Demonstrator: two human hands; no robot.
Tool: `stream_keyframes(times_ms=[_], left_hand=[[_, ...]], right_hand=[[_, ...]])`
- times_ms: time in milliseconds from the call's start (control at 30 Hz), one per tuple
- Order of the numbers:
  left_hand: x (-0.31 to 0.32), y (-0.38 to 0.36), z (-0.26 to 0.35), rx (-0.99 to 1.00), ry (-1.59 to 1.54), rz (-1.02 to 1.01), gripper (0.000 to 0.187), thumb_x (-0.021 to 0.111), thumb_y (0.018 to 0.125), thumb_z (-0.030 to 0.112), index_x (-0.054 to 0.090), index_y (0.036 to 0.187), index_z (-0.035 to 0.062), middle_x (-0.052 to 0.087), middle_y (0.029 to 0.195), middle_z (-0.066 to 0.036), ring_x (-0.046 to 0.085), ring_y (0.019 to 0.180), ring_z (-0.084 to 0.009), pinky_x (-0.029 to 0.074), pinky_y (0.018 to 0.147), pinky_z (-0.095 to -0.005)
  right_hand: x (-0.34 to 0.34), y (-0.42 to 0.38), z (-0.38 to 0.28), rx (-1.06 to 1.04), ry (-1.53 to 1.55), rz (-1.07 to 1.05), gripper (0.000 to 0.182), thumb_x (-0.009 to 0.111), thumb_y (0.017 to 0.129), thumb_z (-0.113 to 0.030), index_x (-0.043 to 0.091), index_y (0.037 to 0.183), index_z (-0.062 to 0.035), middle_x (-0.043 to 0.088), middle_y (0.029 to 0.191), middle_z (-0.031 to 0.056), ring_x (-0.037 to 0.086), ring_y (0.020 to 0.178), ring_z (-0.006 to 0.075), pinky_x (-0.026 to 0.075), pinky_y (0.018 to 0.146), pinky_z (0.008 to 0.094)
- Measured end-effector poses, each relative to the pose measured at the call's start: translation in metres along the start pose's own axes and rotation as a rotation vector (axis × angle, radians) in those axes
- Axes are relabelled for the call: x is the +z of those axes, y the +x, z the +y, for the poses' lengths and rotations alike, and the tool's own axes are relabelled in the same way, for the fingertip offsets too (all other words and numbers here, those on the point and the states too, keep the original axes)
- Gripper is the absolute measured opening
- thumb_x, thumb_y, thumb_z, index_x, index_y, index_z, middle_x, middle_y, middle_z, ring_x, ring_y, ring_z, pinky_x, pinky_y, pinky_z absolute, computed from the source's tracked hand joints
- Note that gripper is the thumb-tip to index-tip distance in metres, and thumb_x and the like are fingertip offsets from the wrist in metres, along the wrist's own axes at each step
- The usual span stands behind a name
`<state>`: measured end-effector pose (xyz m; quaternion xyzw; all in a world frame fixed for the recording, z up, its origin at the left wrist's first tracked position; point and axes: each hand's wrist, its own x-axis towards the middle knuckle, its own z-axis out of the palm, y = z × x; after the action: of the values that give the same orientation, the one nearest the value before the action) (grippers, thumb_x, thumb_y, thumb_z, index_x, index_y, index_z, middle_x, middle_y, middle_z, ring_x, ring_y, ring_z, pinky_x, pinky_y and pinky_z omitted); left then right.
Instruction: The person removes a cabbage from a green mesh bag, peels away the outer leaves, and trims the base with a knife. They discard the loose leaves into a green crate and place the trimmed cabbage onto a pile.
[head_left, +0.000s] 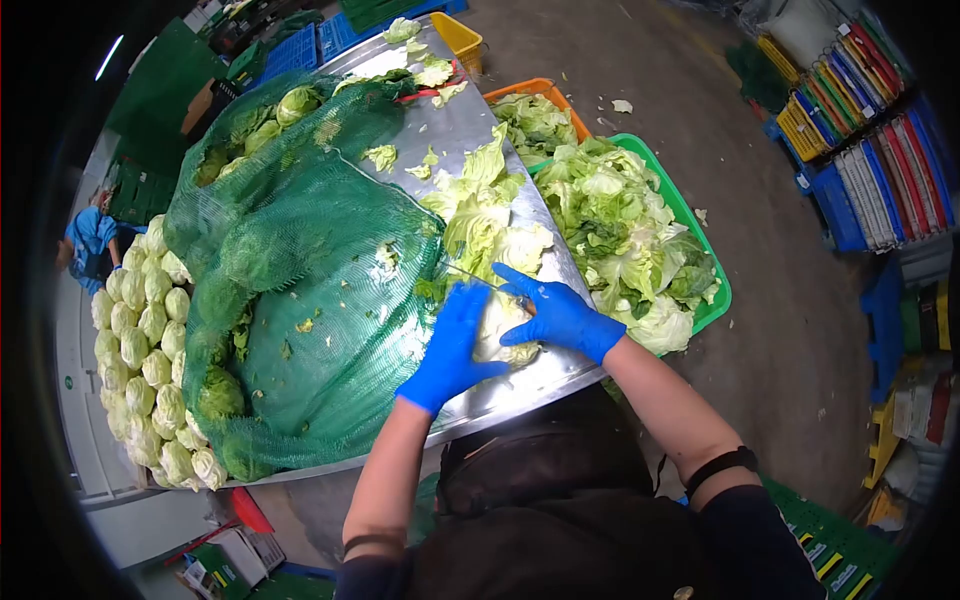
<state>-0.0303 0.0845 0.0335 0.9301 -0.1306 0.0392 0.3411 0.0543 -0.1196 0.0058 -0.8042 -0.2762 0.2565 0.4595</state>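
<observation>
Both my hands wear blue gloves and meet around a pale lettuce head (497, 328) near the front edge of the metal table (470, 405). My left hand (447, 350) presses on the head's left side, its fingers close together and its thumb reaching across the front. On the other side is my right hand (562, 318), curved over the head. A thin knife (466, 272) sticks out leftward from it; the handle is mostly hidden by the glove. Loose lettuce leaves (480, 212) lie just beyond my hands.
Green mesh netting (310, 260) with lettuce heads (297, 104) inside covers the table's left part. Trimmed heads (150, 340) are stacked further left, near a person in blue (92, 240). On the right, a green crate (712, 270) and an orange crate (560, 95) hold leaves.
</observation>
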Motion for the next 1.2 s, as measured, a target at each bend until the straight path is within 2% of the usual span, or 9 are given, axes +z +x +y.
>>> stream_keyframes(times_ms=[100, 233, 267, 500, 667, 700, 767, 1033, 1200], left_hand=[[0.021, 0.011, -0.005, -0.044, -0.121, -0.192, 0.099, 0.086, 0.058, 0.035, 0.037, 0.137, 0.0016, 0.036, 0.141, -0.021, 0.035, 0.131, -0.0386, 0.034, 0.108, -0.0413], [0.042, 0.01, 0.02, -0.238, -0.009, -0.042, 0.109, 0.088, 0.051, 0.043, 0.036, 0.137, -0.0003, 0.038, 0.132, -0.026, 0.041, 0.122, -0.0397, 0.038, 0.103, -0.0423], [0.045, 0.014, 0.026, -0.307, 0.039, -0.015, 0.107, 0.087, 0.052, 0.043, 0.037, 0.136, -0.0006, 0.038, 0.131, -0.026, 0.041, 0.121, -0.0407, 0.039, 0.101, -0.043], [0.047, 0.022, 0.032, -0.389, 0.056, -0.015, 0.1, 0.086, 0.056, 0.043, 0.039, 0.133, -0.0015, 0.036, 0.128, -0.029, 0.041, 0.118, -0.0436, 0.04, 0.098, -0.0451], [0.056, -0.001, 0.032, -0.346, 0.108, 0.057, 0.106, 0.085, 0.058, 0.041, 0.031, 0.139, 0.0, 0.034, 0.131, -0.03, 0.038, 0.122, -0.0445, 0.039, 0.099, -0.0468], [0.057, -0.009, 0.026, -0.344, 0.114, 0.049, 0.106, 0.085, 0.058, 0.041, 0.031, 0.139, 0.0, 0.034, 0.131, -0.03, 0.038, 0.122, -0.0445, 0.039, 0.099, -0.0468], [0.057, -0.019, 0.013, -0.253, -0.068, 0.196, 0.101, 0.087, 0.059, 0.033, 0.033, 0.136, -0.0016, 0.036, 0.127, -0.027, 0.04, 0.118, -0.0407, 0.037, 0.101, -0.0445], [0.05, -0.076, -0.014, -0.304, -0.31, 0.223, 0.101, 0.085, 0.06, 0.021, 0.026, 0.138, -0.0027, 0.035, 0.134, -0.016, 0.037, 0.127, -0.0295, 0.029, 0.11, -0.0385], [0.039, -0.057, 0.006, -0.427, -0.229, 0.238, 0.087, 0.082, 0.067, 0.033, 0.035, 0.129, -0.0044, 0.043, 0.123, -0.023, 0.045, 0.116, -0.0371, 0.037, 0.101, -0.0411]], right_hand=[[0.005, -0.005, 0.018, 0.027, 0.181, 0.335, 0.095, 0.078, 0.071, -0.045, 0.029, 0.147, -0.0151, 0.065, 0.089, 0.0174, 0.065, 0.079, 0.0296, 0.05, 0.072, 0.0351], [0.013, -0.05, -0.004, 0.24, -0.487, 0.472, 0.07, 0.058, 0.088, -0.047, 0.033, 0.144, -0.0125, 0.064, 0.071, 0.0112, 0.061, 0.055, 0.0285, 0.048, 0.052, 0.0394], [0.021, -0.061, -0.005, 0.137, -0.464, 0.504, 0.066, 0.05, 0.092, -0.047, 0.031, 0.145, -0.0115, 0.064, 0.072, 0.0131, 0.06, 0.053, 0.0308, 0.047, 0.05, 0.0416], [0.039, -0.06, 0.002, 0.234, -0.455, 0.442, 0.054, 0.048, 0.095, -0.039, 0.038, 0.141, -0.0119, 0.065, 0.074, 0.0153, 0.063, 0.059, 0.0315, 0.048, 0.054, 0.0429], [0.013, -0.014, 0.022, 0.401, -0.338, 0.51, 0.04, 0.04, 0.097, -0.04, 0.06, 0.104, -0.006, 0.066, 0.078, 0.0188, 0.063, 0.074, 0.0386, 0.05, 0.068, 0.0468], [0.006, -0.013, 0.022, 0.196, -0.313, 0.545, 0.042, 0.046, 0.094, -0.044, 0.063, 0.097, -0.0066, 0.066, 0.078, 0.0194, 0.063, 0.076, 0.038, 0.05, 0.07, 0.0464], [0.006, -0.011, 0.004, 0.324, -0.264, 0.422, 0.042, 0.056, 0.088, -0.047, 0.066, 0.088, -0.0065, 0.066, 0.078, 0.0182, 0.064, 0.076, 0.0366, 0.051, 0.07, 0.0449], [0.023, -0.007, 0.068, 0.397, -0.197, 0.405, 0.044, 0.067, 0.077, -0.04, 0.066, 0.108, -0.0088, 0.066, 0.095, 0.0152, 0.065, 0.081, 0.032, 0.052, 0.071, 0.0396], [0.0, -0.029, -0.011, 0.133, -0.374, 0.524, 0.056, 0.07, 0.078, -0.03, 0.052, 0.128, -0.0121, 0.062, 0.112, 0.012, 0.065, 0.081, 0.0285, 0.052, 0.07, 0.0379]])
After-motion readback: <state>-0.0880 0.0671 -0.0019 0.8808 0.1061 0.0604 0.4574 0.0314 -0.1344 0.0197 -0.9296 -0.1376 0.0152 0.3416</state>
